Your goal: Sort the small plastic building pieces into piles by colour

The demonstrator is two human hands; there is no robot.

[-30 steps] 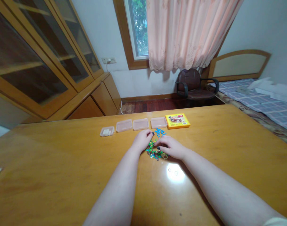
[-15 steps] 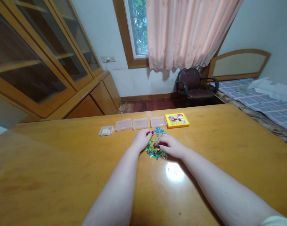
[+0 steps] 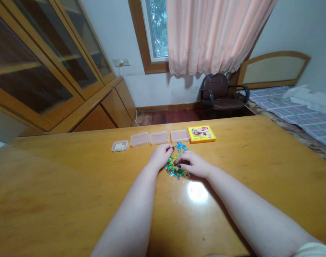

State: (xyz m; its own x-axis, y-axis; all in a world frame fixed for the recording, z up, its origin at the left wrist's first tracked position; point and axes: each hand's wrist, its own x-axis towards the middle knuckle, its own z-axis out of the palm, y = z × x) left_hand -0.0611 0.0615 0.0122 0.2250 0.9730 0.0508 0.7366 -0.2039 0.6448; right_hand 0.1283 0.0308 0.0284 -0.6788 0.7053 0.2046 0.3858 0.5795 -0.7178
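Note:
A heap of tiny mixed-colour pieces (image 3: pixel 175 170), green, blue and dark, lies in the middle of the wooden table (image 3: pixel 71 185). My left hand (image 3: pixel 162 156) rests at the heap's left edge with fingers curled and fingertips pinched together. My right hand (image 3: pixel 192 164) lies over the heap's right side, fingers bent down onto the pieces. A small separate cluster of blue pieces (image 3: pixel 181 146) sits just beyond both hands. What either hand pinches is too small to make out.
A row of clear plastic trays (image 3: pixel 139 139) (image 3: pixel 159 137) (image 3: pixel 179 135) lines the far side, with a small clear box (image 3: pixel 120 145) at its left and a yellow box (image 3: pixel 201 134) at its right. Beyond the table stand a cabinet, a dark chair (image 3: pixel 219 93) and a bed.
Both hands stay at the heap; my right fingers have crept slightly left over the pieces. The camera has tipped a little, shifting everything slightly upward.

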